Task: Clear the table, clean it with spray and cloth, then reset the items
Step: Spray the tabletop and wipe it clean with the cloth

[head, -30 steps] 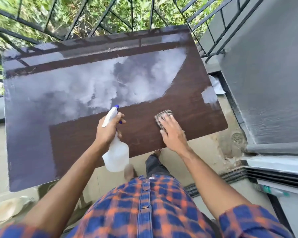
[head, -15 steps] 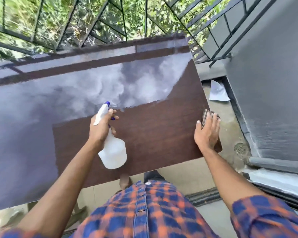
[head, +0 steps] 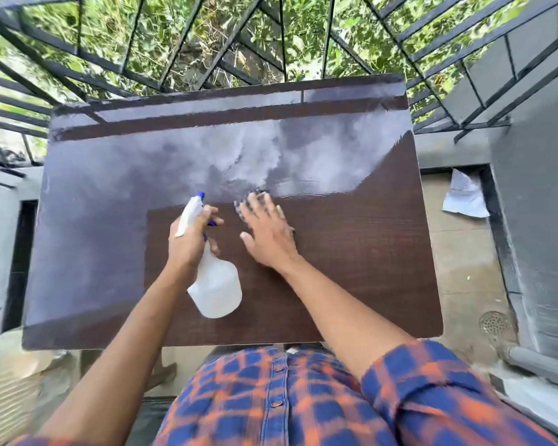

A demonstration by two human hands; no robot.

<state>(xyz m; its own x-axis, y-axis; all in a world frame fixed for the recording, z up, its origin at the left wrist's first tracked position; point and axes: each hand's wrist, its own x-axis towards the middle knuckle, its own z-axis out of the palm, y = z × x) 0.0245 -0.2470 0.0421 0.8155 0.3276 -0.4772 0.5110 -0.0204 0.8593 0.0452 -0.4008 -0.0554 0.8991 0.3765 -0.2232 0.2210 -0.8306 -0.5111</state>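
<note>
A dark brown glossy table fills the middle of the head view, its far half mirroring bright sky. My left hand grips the neck of a white spray bottle with a blue nozzle, held above the table's near middle. My right hand lies flat with fingers spread on a checked cloth, pressing it to the tabletop near the centre. Only the cloth's far edge shows past my fingertips. Nothing else stands on the table.
Black metal railing with green plants behind runs along the far side. A grey wall rises at the right, with a white paper scrap and a floor drain on the tiled floor below it.
My right hand slid the cloth from the table's right edge leftward and farther in, to the centre beside the bottle. The left hand with the bottle stayed about where it was.
</note>
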